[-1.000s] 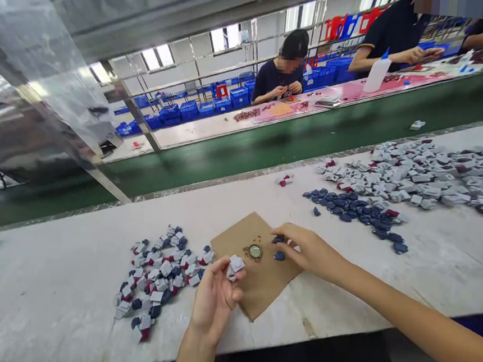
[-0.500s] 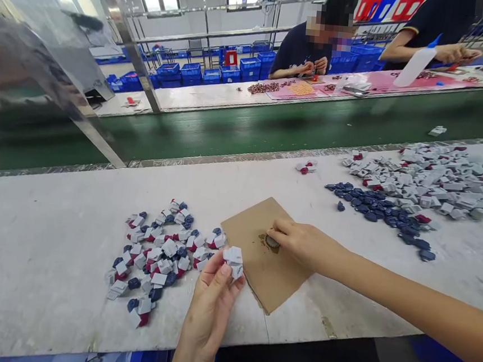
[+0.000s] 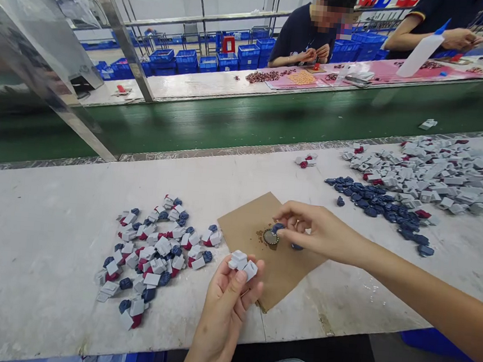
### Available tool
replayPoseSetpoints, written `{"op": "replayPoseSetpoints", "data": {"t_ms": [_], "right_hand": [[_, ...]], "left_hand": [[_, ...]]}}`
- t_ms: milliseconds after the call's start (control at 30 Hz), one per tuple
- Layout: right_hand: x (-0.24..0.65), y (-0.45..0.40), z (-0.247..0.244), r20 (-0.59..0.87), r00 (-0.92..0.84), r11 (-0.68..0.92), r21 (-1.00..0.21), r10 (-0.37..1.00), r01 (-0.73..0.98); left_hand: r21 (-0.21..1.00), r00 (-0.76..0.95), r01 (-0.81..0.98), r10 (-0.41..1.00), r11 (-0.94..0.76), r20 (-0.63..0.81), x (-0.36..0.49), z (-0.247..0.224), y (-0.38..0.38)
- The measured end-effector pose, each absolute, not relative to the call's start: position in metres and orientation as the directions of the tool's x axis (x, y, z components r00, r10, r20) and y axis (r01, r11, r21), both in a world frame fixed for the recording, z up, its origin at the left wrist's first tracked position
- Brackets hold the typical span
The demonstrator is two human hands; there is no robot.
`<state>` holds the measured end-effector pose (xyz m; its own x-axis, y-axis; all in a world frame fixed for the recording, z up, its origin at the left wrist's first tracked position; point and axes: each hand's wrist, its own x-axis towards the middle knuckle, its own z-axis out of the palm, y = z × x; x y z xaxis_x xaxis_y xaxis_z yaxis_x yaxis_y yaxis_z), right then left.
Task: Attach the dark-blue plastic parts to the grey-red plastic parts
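My left hand (image 3: 231, 295) holds a light grey plastic piece (image 3: 243, 264) between thumb and fingers, at the near edge of a brown cardboard sheet (image 3: 248, 221). Over the sheet, my right hand (image 3: 300, 225) pinches a small dark blue piece (image 3: 278, 228). Just below those fingertips a round metal cap (image 3: 271, 237) lies on the cardboard, with brown spots around it. Another dark blue piece (image 3: 297, 247) shows under my right hand; whether it is held or lying there I cannot tell.
Grey, red and blue assemblies (image 3: 162, 247) lie left of the cardboard. Dark blue pieces (image 3: 375, 204) and a large grey-and-red heap (image 3: 449, 171) are at the right. Beyond the green belt (image 3: 230, 121), two people work at another table.
My right hand has risen off the metal cap, and the blue piece now shows at its fingertips. My left hand has moved slightly right and turned the grey piece.
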<state>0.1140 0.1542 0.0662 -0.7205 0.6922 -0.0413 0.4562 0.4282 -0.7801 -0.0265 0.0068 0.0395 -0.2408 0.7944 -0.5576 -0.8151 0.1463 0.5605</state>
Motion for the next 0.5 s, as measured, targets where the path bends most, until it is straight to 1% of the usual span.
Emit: {"op": "replayPoseSetpoints", "data": {"t_ms": [33, 100, 167, 200, 267, 367, 433, 500], "right_hand": [[0.116, 0.153, 0.072, -0.089, -0.692, 0.309, -0.849, 0.716, 0.429], [0.12, 0.148, 0.081, -0.171, -0.671, 0.13, -0.918, 0.722, 0.374], [0.122, 0.139, 0.088, -0.204, -0.657, 0.037, -0.942, 0.726, 0.333], [0.122, 0.135, 0.091, -0.199, -0.649, 0.027, -0.947, 0.734, 0.321], [0.123, 0.125, 0.096, -0.135, -0.626, 0.084, -0.948, 0.768, 0.308], [0.123, 0.112, 0.101, 0.057, -0.615, 0.294, -0.91, 0.787, 0.292], [0.124, 0.106, 0.103, 0.194, -0.634, 0.439, -0.861, 0.749, 0.256], [0.125, 0.101, 0.104, 0.3, -0.659, 0.556, -0.803, 0.689, 0.216]], "left_hand": [[0.573, -0.244, -0.806, 0.802, 0.145, -0.545, -0.025, 0.038, 0.008], [0.602, -0.264, -0.788, 0.811, 0.131, -0.523, -0.022, 0.036, 0.01], [0.615, -0.29, -0.78, 0.803, 0.116, -0.52, -0.019, 0.034, 0.013], [0.615, -0.3, -0.78, 0.795, 0.115, -0.528, -0.018, 0.035, 0.013], [0.623, -0.317, -0.774, 0.783, 0.113, -0.536, -0.014, 0.037, 0.014], [0.666, -0.356, -0.741, 0.79, 0.087, -0.5, -0.007, 0.044, 0.015], [0.707, -0.411, -0.705, 0.782, 0.053, -0.468, -0.002, 0.049, 0.014], [0.752, -0.467, -0.659, 0.77, 0.024, -0.434, 0.001, 0.053, 0.013]]}}
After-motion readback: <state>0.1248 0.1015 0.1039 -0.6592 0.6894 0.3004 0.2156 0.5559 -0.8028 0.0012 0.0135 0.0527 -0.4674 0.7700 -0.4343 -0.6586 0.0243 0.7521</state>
